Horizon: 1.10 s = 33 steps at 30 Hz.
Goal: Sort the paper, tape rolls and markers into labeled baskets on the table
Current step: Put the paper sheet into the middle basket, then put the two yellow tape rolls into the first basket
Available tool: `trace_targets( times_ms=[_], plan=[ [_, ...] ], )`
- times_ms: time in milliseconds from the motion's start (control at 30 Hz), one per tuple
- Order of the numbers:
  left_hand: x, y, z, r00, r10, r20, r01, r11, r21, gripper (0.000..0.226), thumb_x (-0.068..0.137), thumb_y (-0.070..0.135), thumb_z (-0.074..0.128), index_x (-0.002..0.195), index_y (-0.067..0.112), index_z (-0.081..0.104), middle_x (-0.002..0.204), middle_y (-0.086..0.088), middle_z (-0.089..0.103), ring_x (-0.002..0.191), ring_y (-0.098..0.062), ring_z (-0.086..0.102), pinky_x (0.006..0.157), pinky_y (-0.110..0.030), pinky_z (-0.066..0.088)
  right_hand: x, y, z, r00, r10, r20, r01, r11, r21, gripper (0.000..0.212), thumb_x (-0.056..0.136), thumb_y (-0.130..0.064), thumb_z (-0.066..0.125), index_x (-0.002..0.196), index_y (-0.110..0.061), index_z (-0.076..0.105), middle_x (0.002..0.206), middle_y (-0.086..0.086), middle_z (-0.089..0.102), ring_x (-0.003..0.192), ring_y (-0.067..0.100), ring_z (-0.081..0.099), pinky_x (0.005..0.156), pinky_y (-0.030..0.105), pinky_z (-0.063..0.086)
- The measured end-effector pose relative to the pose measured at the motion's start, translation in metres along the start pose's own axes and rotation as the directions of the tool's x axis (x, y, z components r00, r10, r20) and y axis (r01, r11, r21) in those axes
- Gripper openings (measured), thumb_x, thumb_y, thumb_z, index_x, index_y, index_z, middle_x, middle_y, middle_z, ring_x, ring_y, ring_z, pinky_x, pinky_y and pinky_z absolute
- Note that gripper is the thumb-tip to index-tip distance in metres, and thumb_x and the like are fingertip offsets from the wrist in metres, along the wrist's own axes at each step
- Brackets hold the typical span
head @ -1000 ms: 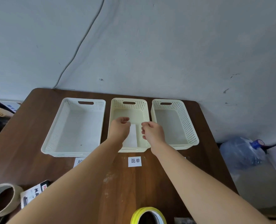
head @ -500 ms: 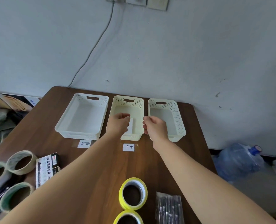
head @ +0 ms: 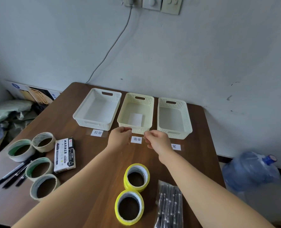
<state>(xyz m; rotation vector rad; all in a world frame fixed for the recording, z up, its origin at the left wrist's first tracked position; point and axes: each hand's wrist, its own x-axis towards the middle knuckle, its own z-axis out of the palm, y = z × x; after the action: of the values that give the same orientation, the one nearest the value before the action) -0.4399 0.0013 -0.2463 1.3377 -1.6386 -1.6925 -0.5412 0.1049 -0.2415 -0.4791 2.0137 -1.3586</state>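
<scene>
- Left hand [head: 120, 137] and right hand [head: 156, 140] loosely curled, pinching nothing visible.
- Could misfile yellow tape rolls [head: 136, 176] nearest wrists into paper basket [head: 150, 111] just beyond knuckles.

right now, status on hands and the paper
Left hand, right hand loosely curled, empty, just short of baskets. Paper flat in middle basket. Nothing obstructing.

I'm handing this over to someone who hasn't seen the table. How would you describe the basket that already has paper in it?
On the brown table, three perforated baskets stand in a row along the far edge by the wall. Take the middle basket, cream-coloured, between the white basket on its left and another cream basket on its right. It alone holds a white paper sheet on its floor; its neighbours look empty.
</scene>
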Motion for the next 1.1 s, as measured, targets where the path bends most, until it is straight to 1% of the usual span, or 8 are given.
trace_targets(
  times_ms=[167,367,500,700,800,900,1033,1100],
  plan=[
    [-0.006,-0.024,-0.012,0.999,-0.039,0.012,0.039,0.999,0.010,0.013,0.090,0.010,0.055,0.096,0.010,0.067,0.070,-0.004,0.061,0.059,-0.017,0.053,0.067,-0.033,0.048,-0.006,0.014,0.009,0.999,0.046,0.029,-0.044,0.997,-0.060,0.016,0.092,-0.027,0.060,0.092,-0.016,0.072,0.095,0.006,0.070,0.089,0.017,0.062,0.087,0.036,0.054],
    [-0.016,-0.060,-0.028,0.992,-0.118,0.054,0.115,0.992,0.056,0.013,0.091,0.013,0.054,0.097,0.011,0.066,0.067,-0.002,0.060,0.052,-0.016,0.050,0.063,-0.031,0.045,-0.016,0.027,0.022,0.992,0.096,0.085,-0.079,0.980,-0.185,0.024,0.092,-0.028,0.061,0.108,-0.011,0.071,0.090,-0.005,0.063,0.094,0.014,0.057,0.084,0.029,0.047],
    [-0.025,-0.079,-0.034,0.986,-0.147,0.078,0.142,0.988,0.063,0.014,0.090,0.015,0.054,0.097,0.011,0.067,0.066,-0.003,0.059,0.052,-0.016,0.048,0.062,-0.031,0.043,-0.020,0.038,0.029,0.988,0.105,0.111,-0.075,0.965,-0.251,0.029,0.093,-0.029,0.062,0.115,-0.011,0.068,0.102,-0.003,0.064,0.100,0.013,0.056,0.085,0.027,0.043],
    [-0.049,-0.104,-0.035,0.973,-0.232,0.000,0.231,0.966,0.113,0.015,0.089,0.019,0.054,0.096,0.016,0.067,0.062,0.001,0.056,0.050,-0.014,0.046,0.058,-0.027,0.043,-0.013,0.057,0.032,0.978,0.139,0.153,-0.080,0.937,-0.339,0.034,0.093,-0.029,0.060,0.121,-0.010,0.066,0.120,0.002,0.066,0.108,0.016,0.057,0.087,0.028,0.043],
    [-0.061,-0.115,-0.032,0.958,-0.282,-0.054,0.287,0.951,0.113,0.016,0.089,0.021,0.054,0.097,0.017,0.067,0.064,0.002,0.055,0.054,-0.014,0.047,0.062,-0.028,0.044,-0.006,0.064,0.030,0.964,0.171,0.205,-0.077,0.913,-0.401,0.037,0.095,-0.029,0.057,0.126,-0.010,0.062,0.127,0.004,0.063,0.118,0.021,0.056,0.093,0.031,0.044],
    [-0.072,-0.124,-0.028,0.939,-0.325,-0.116,0.337,0.935,0.107,0.017,0.090,0.023,0.054,0.098,0.016,0.068,0.066,0.003,0.054,0.056,-0.013,0.047,0.065,-0.027,0.043,-0.001,0.072,0.030,0.944,0.193,0.267,-0.057,0.894,-0.444,0.035,0.096,-0.029,0.056,0.124,-0.010,0.063,0.127,0.004,0.063,0.116,0.021,0.055,0.095,0.032,0.044],
    [-0.084,-0.133,-0.020,0.920,-0.364,-0.147,0.383,0.914,0.136,0.018,0.092,0.028,0.053,0.100,0.019,0.065,0.079,0.006,0.059,0.069,-0.010,0.055,0.071,-0.028,0.049,0.006,0.079,0.030,0.921,0.213,0.327,-0.030,0.874,-0.485,0.039,0.096,-0.030,0.056,0.130,-0.011,0.059,0.133,0.004,0.060,0.125,0.023,0.052,0.097,0.033,0.043],
    [-0.090,-0.136,-0.016,0.909,-0.392,-0.142,0.411,0.900,0.146,0.022,0.093,0.031,0.052,0.106,0.019,0.065,0.084,0.006,0.061,0.073,-0.009,0.057,0.068,-0.025,0.049,0.008,0.082,0.030,0.911,0.217,0.351,-0.010,0.861,-0.508,0.041,0.096,-0.031,0.055,0.133,-0.011,0.057,0.135,0.004,0.058,0.127,0.023,0.051,0.100,0.034,0.043]
  ],
)
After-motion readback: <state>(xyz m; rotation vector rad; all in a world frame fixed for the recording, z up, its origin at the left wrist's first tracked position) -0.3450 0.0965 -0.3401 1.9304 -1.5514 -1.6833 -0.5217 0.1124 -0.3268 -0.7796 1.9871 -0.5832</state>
